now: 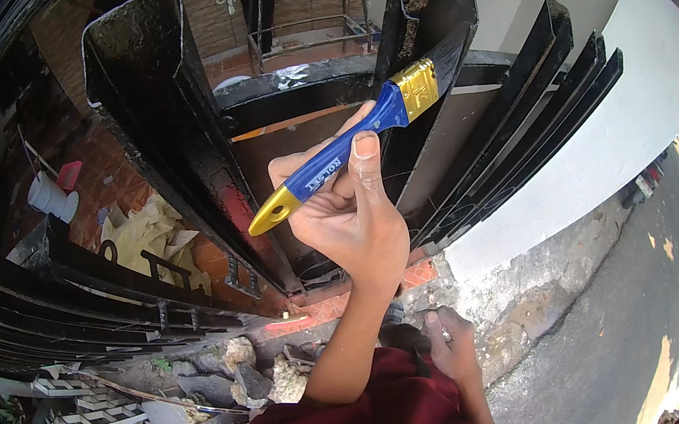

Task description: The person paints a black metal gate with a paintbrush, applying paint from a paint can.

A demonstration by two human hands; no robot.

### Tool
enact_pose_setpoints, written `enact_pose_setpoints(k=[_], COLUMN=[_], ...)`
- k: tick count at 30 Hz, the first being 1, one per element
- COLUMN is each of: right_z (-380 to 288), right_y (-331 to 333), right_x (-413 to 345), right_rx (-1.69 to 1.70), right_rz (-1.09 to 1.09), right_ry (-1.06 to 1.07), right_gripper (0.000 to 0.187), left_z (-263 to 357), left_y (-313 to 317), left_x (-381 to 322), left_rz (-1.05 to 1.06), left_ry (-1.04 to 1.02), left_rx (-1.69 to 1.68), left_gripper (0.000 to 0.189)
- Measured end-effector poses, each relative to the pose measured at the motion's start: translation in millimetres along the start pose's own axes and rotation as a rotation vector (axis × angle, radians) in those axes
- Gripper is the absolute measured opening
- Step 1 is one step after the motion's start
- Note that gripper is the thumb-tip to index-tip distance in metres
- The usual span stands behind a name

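Observation:
A flat paintbrush (pixel 334 153) with a blue and gold handle and a gold metal ferrule is pinched between the thumb and curled fingers of my left hand (pixel 365 215). Its dark bristles point up and to the right, overlapping a black metal gate upright (pixel 418 100), so contact between them is unclear. My right hand (pixel 454 343) hangs lower, by the dark red garment (pixel 403 413), with its fingers curled. Pale smudges mark it, and whether it holds anything is hidden. To the left stands another black channel-shaped upright (pixel 161 98) with a reddish patch lower down.
Black slats (pixel 517 132) stand beside a white wall (pixel 571 159). Broken stones (pixel 253 381) lie at lower left. Behind the gate are a white bucket (pixel 52 197), a crumpled pale sheet (pixel 149 238) and a metal frame (pixel 307 15). A road (pixel 615 313) runs along the right.

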State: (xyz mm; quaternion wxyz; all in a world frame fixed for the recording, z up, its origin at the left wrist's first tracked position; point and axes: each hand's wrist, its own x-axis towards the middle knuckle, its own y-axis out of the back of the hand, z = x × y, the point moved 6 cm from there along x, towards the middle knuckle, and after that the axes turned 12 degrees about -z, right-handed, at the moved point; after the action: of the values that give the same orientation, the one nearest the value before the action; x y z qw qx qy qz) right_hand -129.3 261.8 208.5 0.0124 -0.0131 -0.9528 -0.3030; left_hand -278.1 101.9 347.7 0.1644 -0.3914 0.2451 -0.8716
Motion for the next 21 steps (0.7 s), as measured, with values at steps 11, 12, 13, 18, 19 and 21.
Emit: enact_pose_setpoints(k=[11,12,13,18,19,21], right_z=[2,1,1,-1,0,2], right_y=[-9,-10,-11,-13,-13,-14], right_x=[6,6,7,8,7,7], right_rx=[-0.068,-0.107,-0.107,-0.100,-0.101,-0.057], right_rz=[-0.057,-0.063,-0.065,-0.048,-0.048,-0.077], right_ry=[0.040,0.063,0.059,0.068,0.065,0.031], right_gripper=[0.029,0.032,0.032,0.033,0.033,0.023], left_z=[19,20,20,20,19,18], left_y=[-10,-9,-9,-9,-9,-7], left_x=[23,24,25,28,29,30], left_rz=[-0.225,-0.247,-0.269,-0.303,-0.309,-0.315], left_ry=[0.013,0.004,-0.005,0.014,0.011,0.010], left_rx=[-0.072,-0.055,-0.039,0.009,-0.008,-0.026], left_gripper=[0.021,0.020,0.021,0.019,0.019,0.019])
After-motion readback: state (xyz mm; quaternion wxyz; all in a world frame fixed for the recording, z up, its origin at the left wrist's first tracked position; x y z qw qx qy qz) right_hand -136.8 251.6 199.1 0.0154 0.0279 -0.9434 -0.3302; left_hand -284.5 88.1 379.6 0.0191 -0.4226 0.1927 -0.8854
